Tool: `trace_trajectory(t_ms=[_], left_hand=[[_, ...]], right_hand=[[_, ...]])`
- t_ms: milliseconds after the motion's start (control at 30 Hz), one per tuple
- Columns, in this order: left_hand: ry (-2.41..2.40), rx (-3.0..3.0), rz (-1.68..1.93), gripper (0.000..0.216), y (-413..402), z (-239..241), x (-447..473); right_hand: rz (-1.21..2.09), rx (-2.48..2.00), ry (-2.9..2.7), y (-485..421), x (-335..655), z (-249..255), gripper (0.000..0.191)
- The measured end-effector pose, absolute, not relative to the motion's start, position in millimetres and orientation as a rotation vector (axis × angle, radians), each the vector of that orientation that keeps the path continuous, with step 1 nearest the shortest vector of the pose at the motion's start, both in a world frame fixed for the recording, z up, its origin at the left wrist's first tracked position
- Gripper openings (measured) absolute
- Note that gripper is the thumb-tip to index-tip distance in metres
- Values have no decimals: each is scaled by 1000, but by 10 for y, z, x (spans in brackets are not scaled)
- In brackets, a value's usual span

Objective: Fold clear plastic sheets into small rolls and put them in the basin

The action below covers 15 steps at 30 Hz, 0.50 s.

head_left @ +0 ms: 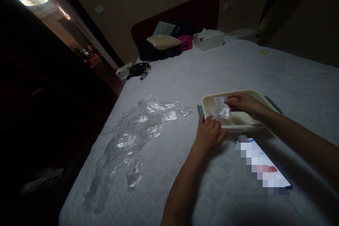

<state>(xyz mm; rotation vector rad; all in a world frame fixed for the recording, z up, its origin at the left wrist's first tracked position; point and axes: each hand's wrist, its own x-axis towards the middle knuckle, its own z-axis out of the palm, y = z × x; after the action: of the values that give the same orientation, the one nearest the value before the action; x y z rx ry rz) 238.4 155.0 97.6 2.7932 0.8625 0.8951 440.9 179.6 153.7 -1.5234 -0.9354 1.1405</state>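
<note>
My right hand (243,103) reaches into a cream plastic tray (258,95) on the white quilted bed and pinches a small clear plastic bag (222,108) over the tray's left half. At the tray's near left edge rests my left hand (209,132), fingers curled against the rim. Several clear plastic bags (132,137) lie spread flat on the quilt to the left of both hands.
A phone (265,164) with a lit screen lies on the bed just in front of the tray. A white box (208,39), pillows and clothes (164,46) sit near the dark headboard. The bed's left edge drops off into dark floor.
</note>
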Motion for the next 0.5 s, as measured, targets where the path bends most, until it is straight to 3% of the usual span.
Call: trace_trajectory(t_ms=[300, 500], left_hand=[[808, 2774, 948, 27, 1577, 863, 2376], [770, 2746, 949, 28, 1572, 845, 2370]], right_hand=[[1138, -1577, -997, 1926, 4449, 1104, 38], [828, -1603, -1351, 1881, 4439, 1048, 45]])
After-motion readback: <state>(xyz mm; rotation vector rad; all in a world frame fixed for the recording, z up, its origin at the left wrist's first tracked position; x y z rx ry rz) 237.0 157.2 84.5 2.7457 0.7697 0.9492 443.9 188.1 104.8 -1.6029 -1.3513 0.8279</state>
